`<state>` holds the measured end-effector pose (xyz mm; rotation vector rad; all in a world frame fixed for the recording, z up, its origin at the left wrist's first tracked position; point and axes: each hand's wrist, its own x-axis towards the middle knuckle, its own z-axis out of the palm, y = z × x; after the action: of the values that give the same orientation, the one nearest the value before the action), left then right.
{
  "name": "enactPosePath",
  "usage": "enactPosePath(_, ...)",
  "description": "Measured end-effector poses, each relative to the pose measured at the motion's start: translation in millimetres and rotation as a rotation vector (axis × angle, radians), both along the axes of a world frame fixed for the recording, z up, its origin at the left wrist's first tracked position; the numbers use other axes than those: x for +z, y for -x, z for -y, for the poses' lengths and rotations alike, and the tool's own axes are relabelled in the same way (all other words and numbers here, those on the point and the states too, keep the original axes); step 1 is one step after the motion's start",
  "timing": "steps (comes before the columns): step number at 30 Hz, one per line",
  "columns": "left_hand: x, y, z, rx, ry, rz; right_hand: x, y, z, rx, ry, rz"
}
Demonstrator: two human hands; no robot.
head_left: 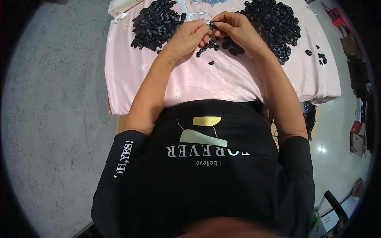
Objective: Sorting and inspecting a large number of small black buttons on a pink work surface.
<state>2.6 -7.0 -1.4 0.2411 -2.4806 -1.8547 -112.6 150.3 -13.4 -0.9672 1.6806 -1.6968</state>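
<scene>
Both my hands meet over the far middle of a table covered by a pink cloth (pixel 214 85). Between the fingertips is a small black part (pixel 213 24), too small to tell its kind. My left hand (pixel 189 37) pinches it from the left, and my right hand (pixel 238 31) pinches it from the right. Just below the hands lies a little cluster of tiny black pieces (pixel 207 48), with one loose black piece (pixel 211 63) nearer me. Several flat black oval pieces (pixel 232 48) lie partly under my right hand.
A heap of black ribbed parts (pixel 155 25) is at the left, a larger heap of black ring-like parts (pixel 278 29) at the right. A few loose black pieces (pixel 322 58) lie near the right edge. A white box (pixel 122 6) stands at the far left corner.
</scene>
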Motion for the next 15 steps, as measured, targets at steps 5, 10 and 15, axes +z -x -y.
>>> enactPosePath(5, 3.8, -2.7, -2.1, -0.025, -0.065, 0.032, -2.1, 2.9, 0.2, 0.023, 0.009, -0.013)
enactPosePath(10, 3.3, -4.5, -0.2, -0.057, -0.098, 0.029, 1.1, 0.7, -0.1, 0.028, 0.017, 0.018)
enactPosePath(15, 3.8, -3.3, -2.2, -0.06, -0.007, 0.003, -3.5, 3.0, 0.9, 0.032, 0.048, 0.011)
